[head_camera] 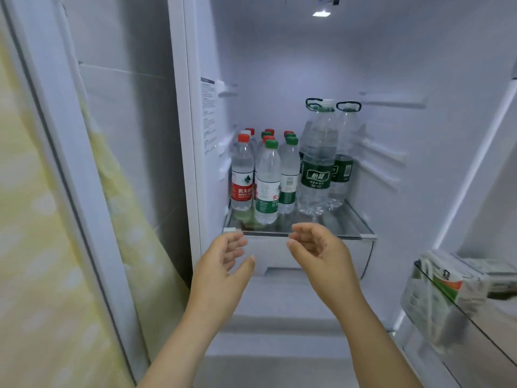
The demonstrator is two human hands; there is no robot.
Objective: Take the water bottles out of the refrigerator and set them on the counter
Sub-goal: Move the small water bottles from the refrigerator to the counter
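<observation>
- Your left hand [223, 259] and your right hand [316, 247] hover just in front of the front edge of the glass shelf [342, 219]. Both hold nothing, with fingers loosely curled and palms turned toward each other.
- The small water bottles [267, 183] stand upright in a tight group along the left edge of the shelf — some caps are red, some green.
- Two large bottles [317, 163] with carry loops stand upright just beside them, toward the right edge.
- The door bin [419, 312] at the right holds cartons [447, 278].
</observation>
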